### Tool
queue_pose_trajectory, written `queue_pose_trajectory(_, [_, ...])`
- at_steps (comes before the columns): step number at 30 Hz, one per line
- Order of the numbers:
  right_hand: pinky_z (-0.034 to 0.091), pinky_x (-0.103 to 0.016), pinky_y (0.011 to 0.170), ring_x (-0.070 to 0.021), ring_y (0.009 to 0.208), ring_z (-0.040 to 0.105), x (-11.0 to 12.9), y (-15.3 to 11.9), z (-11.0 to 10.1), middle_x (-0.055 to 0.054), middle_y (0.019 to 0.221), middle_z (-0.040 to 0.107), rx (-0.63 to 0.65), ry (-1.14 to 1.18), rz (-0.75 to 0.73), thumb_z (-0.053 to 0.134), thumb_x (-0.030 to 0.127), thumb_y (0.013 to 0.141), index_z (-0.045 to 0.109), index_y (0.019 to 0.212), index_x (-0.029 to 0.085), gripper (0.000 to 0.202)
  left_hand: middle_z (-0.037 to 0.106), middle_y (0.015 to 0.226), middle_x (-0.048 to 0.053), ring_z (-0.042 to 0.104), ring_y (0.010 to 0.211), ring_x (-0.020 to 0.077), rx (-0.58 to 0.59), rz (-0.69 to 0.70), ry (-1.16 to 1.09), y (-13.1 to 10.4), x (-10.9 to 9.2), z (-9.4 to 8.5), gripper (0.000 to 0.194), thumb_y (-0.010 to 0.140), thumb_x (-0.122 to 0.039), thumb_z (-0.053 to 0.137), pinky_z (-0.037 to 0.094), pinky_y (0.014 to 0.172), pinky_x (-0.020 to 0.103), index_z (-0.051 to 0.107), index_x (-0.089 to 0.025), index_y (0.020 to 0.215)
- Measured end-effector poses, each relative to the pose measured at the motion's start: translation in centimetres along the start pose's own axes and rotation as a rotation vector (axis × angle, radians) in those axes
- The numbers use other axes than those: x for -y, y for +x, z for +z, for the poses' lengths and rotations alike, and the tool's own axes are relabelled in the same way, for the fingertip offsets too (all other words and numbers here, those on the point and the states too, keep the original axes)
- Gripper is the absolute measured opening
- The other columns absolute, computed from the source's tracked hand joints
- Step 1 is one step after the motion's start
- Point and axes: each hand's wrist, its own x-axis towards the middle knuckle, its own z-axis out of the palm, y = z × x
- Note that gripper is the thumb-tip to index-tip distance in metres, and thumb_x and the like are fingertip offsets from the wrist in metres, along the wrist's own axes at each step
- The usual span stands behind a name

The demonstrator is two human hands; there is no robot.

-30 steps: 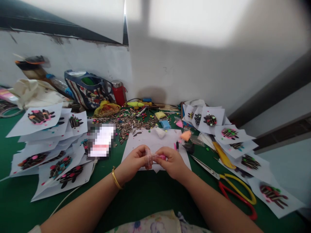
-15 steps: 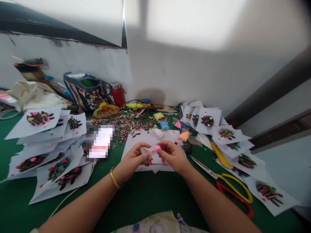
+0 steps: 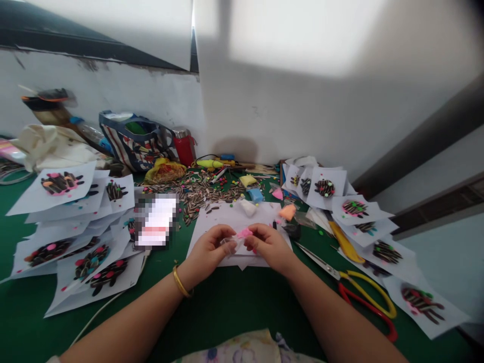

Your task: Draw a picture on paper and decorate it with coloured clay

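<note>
"Where's the soft, bright-pink, clay-like lump (image 3: 245,233)?"

"Above the rectangular white paper sheet (image 3: 206,219), between the left hand (image 3: 212,250) and the right hand (image 3: 270,248). I have the left pinching the crinkled clear plastic wrapper (image 3: 237,244) and the right's fingertips closed on the lump."

"What edges bound you?"

"On my right, the long steel scissors (image 3: 328,268) with yellow and red handles lie beside the right forearm (image 3: 325,302), their tip near the sheet's edge. At the far left, dark-and-pale striped seeds (image 3: 194,204) meet the sheet."

"And room?"

"Green tabletop (image 3: 234,300) runs from the sheet's near edge towards the floral clothing (image 3: 242,348), a forearm on either side."
</note>
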Motion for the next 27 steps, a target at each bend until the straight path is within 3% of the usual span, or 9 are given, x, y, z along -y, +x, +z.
queue_pose_trajectory(5, [0.047,-0.026,0.064,-0.0132,0.068,0.057,0.1,-0.2,0.2,0.0,0.077,0.062,0.034,-0.055,-0.017,0.069,0.046,0.079,0.064,0.095,0.018,0.032,0.065,0.08,0.002,0.056,0.065,0.014,-0.015,-0.049,0.088,0.1,0.0,-0.3,0.026,0.081,-0.038,0.065,0.047,0.061,0.025,0.068,-0.017,0.096])
queue_pose_trajectory(10, [0.047,-0.028,0.073,-0.0163,0.081,0.059,0.8,-0.3,-0.1,-0.005,0.091,0.066,0.04,-0.262,-0.168,0.063,0.042,0.085,0.07,0.101,0.02,0.028,0.065,0.075,0.002,0.055,0.06,0.0126,-0.02,-0.02,0.085,0.1,-0.1,-0.3,0.023,0.081,-0.036,0.065,0.045,0.057,0.024,0.071,-0.017,0.092])
queue_pose_trajectory(15, [0.046,-0.024,0.058,-0.0131,0.06,0.057,0.9,0.0,-1.0,-0.001,0.071,0.063,-0.005,-0.307,-0.117,0.057,0.042,0.089,0.072,0.094,0.019,0.028,0.067,0.077,0.003,0.057,0.06,0.0123,-0.008,-0.029,0.058,0.0,-0.3,-0.3,0.027,0.086,-0.033,0.058,0.049,0.059,0.024,0.072,-0.017,0.102])
queue_pose_trajectory(20, [0.047,-0.024,0.057,-0.0123,0.058,0.057,0.2,0.3,-1.6,-0.001,0.072,0.062,-0.071,-0.258,-0.073,0.059,0.043,0.087,0.07,0.097,0.018,0.029,0.067,0.076,0.002,0.06,0.066,0.0138,-0.048,-0.009,0.02,0.2,0.4,-0.2,0.03,0.088,-0.032,0.056,0.051,0.065,0.026,0.069,-0.018,0.11])
queue_pose_trajectory(23, [0.046,-0.024,0.055,-0.0115,0.056,0.057,-0.2,0.4,-1.4,0.0,0.073,0.063,-0.078,-0.215,-0.055,0.06,0.043,0.086,0.068,0.103,0.019,0.031,0.07,0.094,0.005,0.064,0.081,0.0176,-0.034,-0.024,0.023,0.3,0.8,-0.2,0.039,0.083,-0.034,0.064,0.052,0.074,0.03,0.065,-0.02,0.119])
queue_pose_trajectory(27, [0.043,-0.023,0.051,-0.0108,0.053,0.054,-0.4,0.4,-0.6,0.002,0.067,0.06,-0.045,-0.129,-0.027,0.063,0.042,0.083,0.064,0.098,0.019,0.028,0.071,0.105,0.006,0.064,0.094,0.0209,0.016,0.0,0.095,0.4,0.6,-0.5,0.029,0.084,-0.035,0.065,0.049,0.086,0.033,0.071,-0.021,0.108])
